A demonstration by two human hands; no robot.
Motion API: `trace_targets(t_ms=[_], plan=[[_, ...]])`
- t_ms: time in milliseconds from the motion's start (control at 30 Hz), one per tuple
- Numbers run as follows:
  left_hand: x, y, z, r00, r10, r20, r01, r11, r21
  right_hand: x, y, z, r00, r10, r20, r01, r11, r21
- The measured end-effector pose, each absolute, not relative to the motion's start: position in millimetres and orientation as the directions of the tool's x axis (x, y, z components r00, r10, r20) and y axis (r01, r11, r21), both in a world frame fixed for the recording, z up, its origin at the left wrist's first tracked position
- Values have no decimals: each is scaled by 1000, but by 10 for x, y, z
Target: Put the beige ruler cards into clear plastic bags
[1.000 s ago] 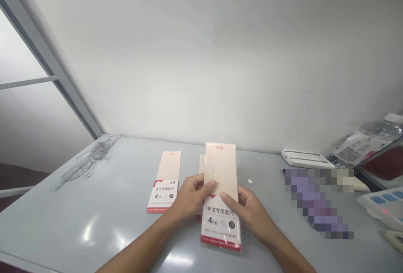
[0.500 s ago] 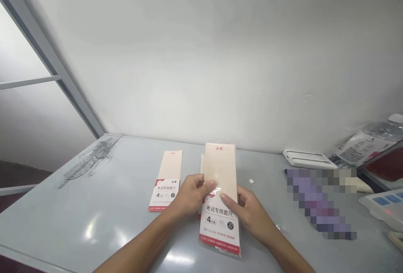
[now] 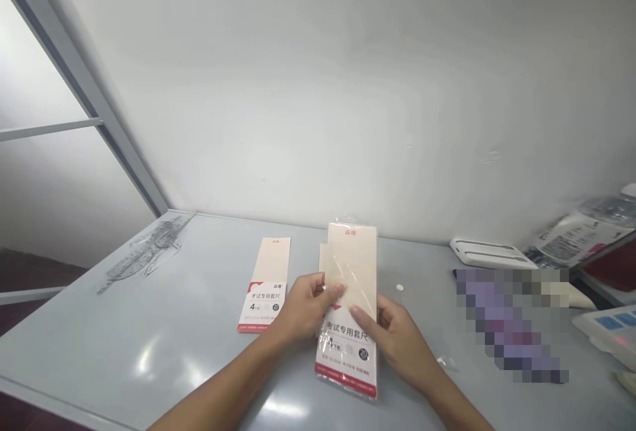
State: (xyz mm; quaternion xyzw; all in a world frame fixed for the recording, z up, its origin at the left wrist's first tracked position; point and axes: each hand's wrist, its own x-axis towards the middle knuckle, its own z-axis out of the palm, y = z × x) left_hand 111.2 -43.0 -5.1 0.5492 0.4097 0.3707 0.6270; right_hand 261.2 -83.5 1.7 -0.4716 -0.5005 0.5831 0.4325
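Both hands grip a ruler set pack (image 3: 352, 265), a tall cream card with a white and red label inside a clear plastic sleeve. My left hand (image 3: 311, 305) pinches its left edge, thumb on the front. On the right edge, my right hand (image 3: 397, 335) lays its thumb across the front, fingers behind. Part of a second cream card (image 3: 322, 255) shows behind the pack; whether it lies on the table or is held, I cannot tell. A similar ruler set card (image 3: 273, 262) lies flat to the left, partly covered by my left forearm.
Clear rulers (image 3: 144, 252) with dark markings lie at the table's (image 3: 209, 365) far left. A small white piece (image 3: 399, 288) rests right of the pack. Farther right are a blurred purple pouch (image 3: 507, 325), a white device (image 3: 491, 253), a plastic bottle (image 3: 571, 236) and a blue-buttoned machine (image 3: 611, 332).
The pack has tilted slightly in my hands, and the glare on its sleeve has shifted. Both hands keep their hold. The whole view has moved a little.
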Motion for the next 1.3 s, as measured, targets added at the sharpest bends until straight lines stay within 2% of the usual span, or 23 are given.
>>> trace_targets(t_ms=[100, 200, 300, 367, 467, 567, 633, 733, 833, 900, 1000, 1133, 1300], plan=[[1084, -413, -49, 253, 966, -57, 124, 26, 992, 2656, -798, 9, -163, 979, -122, 23, -120, -992], [1023, -360, -52, 110, 993, 42, 345, -77, 935, 2749, -753, -39, -59, 990, -128, 239, -110, -965], [966, -304, -92, 47, 998, 45, 482, -62, 874, 2840, -729, -90, 12, 995, -102, 558, -91, -825], [944, -283, -131, 40, 999, 13, 538, -32, 842, 2875, -723, -106, 18, 996, -92, 697, -78, -713], [922, -262, -160, 69, 998, 6, 589, -46, 807, 2913, -706, -106, 19, 995, -97, 779, -76, -622], [859, -218, -115, 51, 998, 41, 643, -64, 763, 3022, -658, -105, 92, 993, -68, 825, -114, -553], [776, -172, -56, -10, 997, 73, 727, -43, 685, 3154, -612, -127, 186, 982, -23, 860, -174, -480], [615, -100, 26, -88, 992, 89, 886, 37, 463, 3365, -550, -200, 325, 945, 26, 891, -297, -342], [481, -45, 58, -164, 985, -53, 946, 172, 274, 3469, -518, -280, 351, 936, 22, 910, -336, -243], [431, -19, 57, -208, 962, -177, 948, 243, 208, 3464, -512, -306, 345, 938, -5, 918, -339, -204], [395, 5, 52, -227, 942, -249, 943, 276, 183, 3426, -519, -293, 367, 929, -54, 906, -370, -208], [336, 15, 70, -235, 949, -212, 944, 275, 185, 3464, -526, -272, 393, 911, -128, 863, -413, -291], [250, 23, 107, -263, 928, -265, 898, 336, 285, 3563, -490, -304, 387, 916, -107, 822, -395, -410]])
